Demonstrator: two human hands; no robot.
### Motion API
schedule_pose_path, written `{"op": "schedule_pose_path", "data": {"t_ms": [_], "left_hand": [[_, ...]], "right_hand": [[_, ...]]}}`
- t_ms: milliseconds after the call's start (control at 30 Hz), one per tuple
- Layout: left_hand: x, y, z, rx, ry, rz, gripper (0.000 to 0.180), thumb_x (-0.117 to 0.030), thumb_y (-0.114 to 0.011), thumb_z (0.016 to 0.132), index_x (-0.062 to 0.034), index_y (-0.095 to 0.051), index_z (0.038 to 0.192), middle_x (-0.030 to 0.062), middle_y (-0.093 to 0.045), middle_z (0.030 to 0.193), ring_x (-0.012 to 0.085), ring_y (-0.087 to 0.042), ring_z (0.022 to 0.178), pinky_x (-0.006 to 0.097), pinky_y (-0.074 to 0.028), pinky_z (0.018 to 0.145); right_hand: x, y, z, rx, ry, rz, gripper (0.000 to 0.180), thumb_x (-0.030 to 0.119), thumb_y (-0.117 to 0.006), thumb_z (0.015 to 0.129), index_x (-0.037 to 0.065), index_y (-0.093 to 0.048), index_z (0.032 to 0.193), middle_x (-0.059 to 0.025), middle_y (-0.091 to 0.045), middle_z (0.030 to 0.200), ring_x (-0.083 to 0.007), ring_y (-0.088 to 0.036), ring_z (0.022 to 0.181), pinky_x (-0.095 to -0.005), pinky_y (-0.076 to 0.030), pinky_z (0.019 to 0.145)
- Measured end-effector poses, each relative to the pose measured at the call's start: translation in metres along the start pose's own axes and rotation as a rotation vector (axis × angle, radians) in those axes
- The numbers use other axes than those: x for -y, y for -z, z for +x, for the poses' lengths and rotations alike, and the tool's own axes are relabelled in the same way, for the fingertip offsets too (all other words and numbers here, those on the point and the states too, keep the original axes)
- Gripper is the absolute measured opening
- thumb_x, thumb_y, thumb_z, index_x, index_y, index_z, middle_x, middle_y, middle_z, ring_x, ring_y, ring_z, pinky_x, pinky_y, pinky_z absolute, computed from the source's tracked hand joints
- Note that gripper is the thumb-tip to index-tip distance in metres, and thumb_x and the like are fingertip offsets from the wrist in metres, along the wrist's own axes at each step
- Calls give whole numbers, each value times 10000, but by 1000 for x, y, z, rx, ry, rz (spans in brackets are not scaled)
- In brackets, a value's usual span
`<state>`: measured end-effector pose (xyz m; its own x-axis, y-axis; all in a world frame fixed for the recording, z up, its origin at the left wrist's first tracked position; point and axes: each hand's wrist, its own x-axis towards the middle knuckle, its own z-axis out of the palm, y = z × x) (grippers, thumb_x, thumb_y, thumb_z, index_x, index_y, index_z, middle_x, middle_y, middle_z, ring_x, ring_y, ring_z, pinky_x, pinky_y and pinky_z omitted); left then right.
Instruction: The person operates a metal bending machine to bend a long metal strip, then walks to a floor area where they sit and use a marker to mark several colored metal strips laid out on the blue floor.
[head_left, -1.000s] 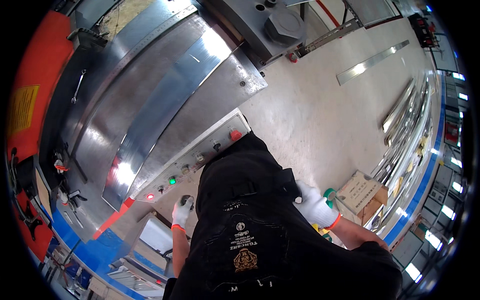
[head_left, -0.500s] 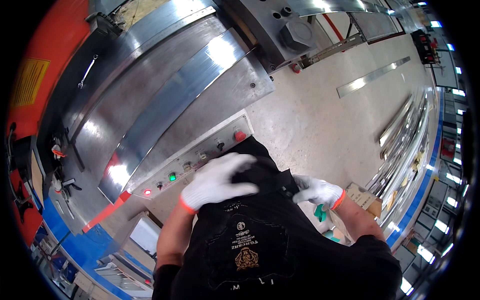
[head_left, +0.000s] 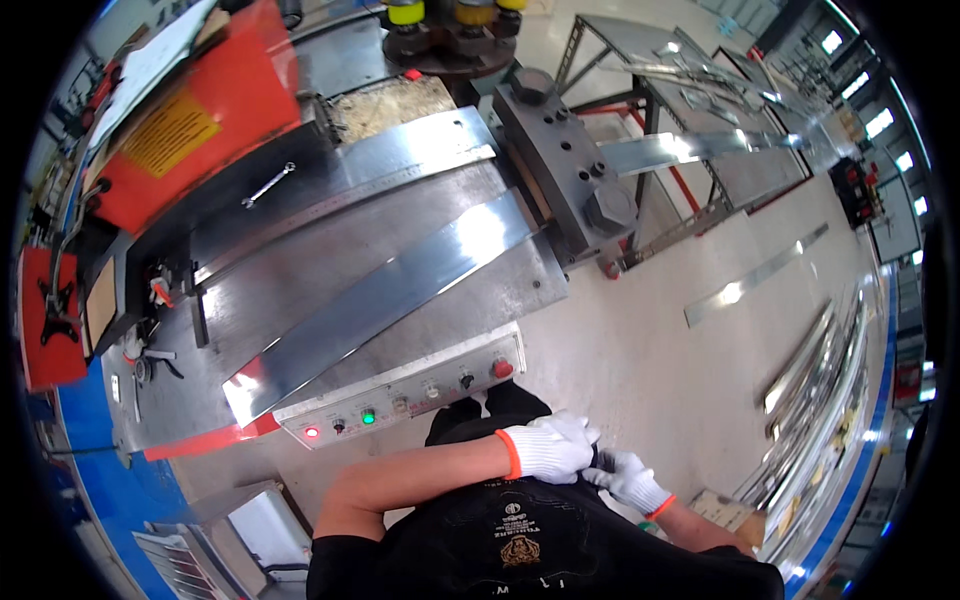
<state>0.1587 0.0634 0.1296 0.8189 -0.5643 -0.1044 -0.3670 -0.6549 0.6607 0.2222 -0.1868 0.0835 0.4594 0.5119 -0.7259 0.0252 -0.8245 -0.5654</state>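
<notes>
My left hand (head_left: 553, 448), in a white knit glove with an orange cuff, reaches across my body to the right side of my waist. Its fingers are curled in against the black shirt (head_left: 440, 510). Close beside it, my right hand (head_left: 628, 482), gloved the same way, has its fingers bent together at the shirt's lower edge. Whatever lies between the fingers of either hand is hidden. Ahead of me a long shiny metal strip (head_left: 375, 300) lies slantwise on the steel machine table (head_left: 330, 225), apart from both hands.
A control panel (head_left: 405, 390) with lit red and green buttons runs along the table's near edge. A wrench (head_left: 269, 186) lies on the machine's dark ledge. A heavy bolted steel block (head_left: 565, 150) stands at the table's right end. Metal strips (head_left: 815, 420) are piled on the floor at right.
My left hand has moved right across the shirt front to meet my right hand, its spread fingers now curled. The view has tilted up, showing more of the machine.
</notes>
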Motion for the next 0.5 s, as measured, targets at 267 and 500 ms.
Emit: {"op": "schedule_pose_path", "data": {"t_ms": [267, 500], "left_hand": [[-27, -22, 40, 61, 190, -192, 285, -99, -645, 752, 64, -742, 965, 276, -723, 1028, 440, -703, 1004, 503, -581, 833], [-49, -97, 99, -397, 183, 34, 258, -197, -650, 845, 25, -727, 951, 193, -681, 1038, 399, -646, 982, 496, -539, 864]], "right_hand": [[-56, 42, 11, 139, 43, 193, 247, 173, -787, 923, -13, -740, 1078, -25, -716, 869, -97, -617, 771, -284, -529, 710], [-95, 90, 27, 411, 25, 206, 694, 416, -810, 896, 83, -563, 1452, -173, -646, 1363, -340, -652, 1146, -399, -509, 1009]]}}
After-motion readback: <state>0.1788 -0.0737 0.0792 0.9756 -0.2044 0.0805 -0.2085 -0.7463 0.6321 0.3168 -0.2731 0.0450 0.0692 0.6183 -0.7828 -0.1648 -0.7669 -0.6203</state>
